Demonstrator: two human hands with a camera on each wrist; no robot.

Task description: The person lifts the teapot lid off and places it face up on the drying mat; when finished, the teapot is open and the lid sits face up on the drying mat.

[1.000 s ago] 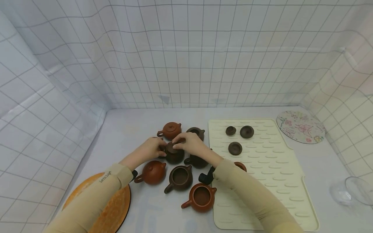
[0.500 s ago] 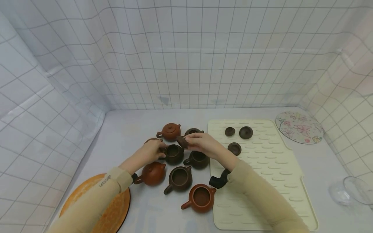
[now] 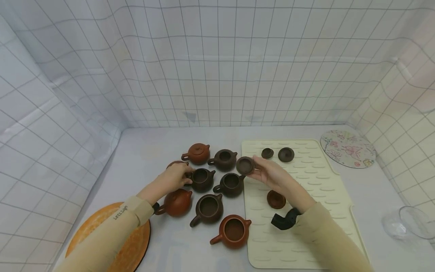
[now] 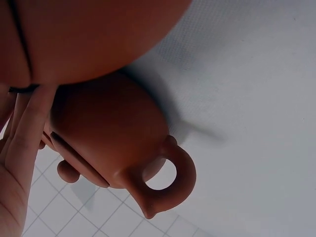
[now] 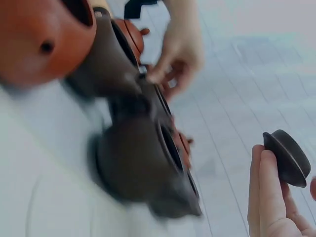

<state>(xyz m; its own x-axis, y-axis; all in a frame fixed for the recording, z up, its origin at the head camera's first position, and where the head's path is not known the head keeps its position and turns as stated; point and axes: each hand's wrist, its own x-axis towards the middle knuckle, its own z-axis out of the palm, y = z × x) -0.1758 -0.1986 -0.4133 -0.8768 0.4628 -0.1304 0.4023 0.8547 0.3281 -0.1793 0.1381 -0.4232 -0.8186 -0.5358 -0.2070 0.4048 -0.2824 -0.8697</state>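
My left hand (image 3: 170, 179) pinches the handle of a dark brown teapot (image 3: 201, 181) whose top is uncovered. Held at its edge by my right hand (image 3: 280, 179) is a dark round teapot lid (image 3: 245, 166), raised near the mat's left edge with its hollow underside showing. The right wrist view shows the lid (image 5: 287, 158) from the side, between fingertips and thumb. Lidless dark teapots (image 3: 224, 159) stand close by, along with a lidless reddish teapot (image 3: 234, 232). Lidded red-brown teapots (image 3: 177, 203) stand beside the left hand, one partly hidden behind it.
A pale ridged mat (image 3: 326, 215) on the right bears small dark lids (image 3: 286, 155) and a reddish lid (image 3: 276, 199). An orange round board (image 3: 136, 241) lies front left. A patterned oval pad (image 3: 350, 148) and a clear glass (image 3: 414, 223) are far right.
My right hand has lifted the lid off the dark teapot, carried it right to the mat's edge and turned its underside up. The left hand stays at that teapot's handle.
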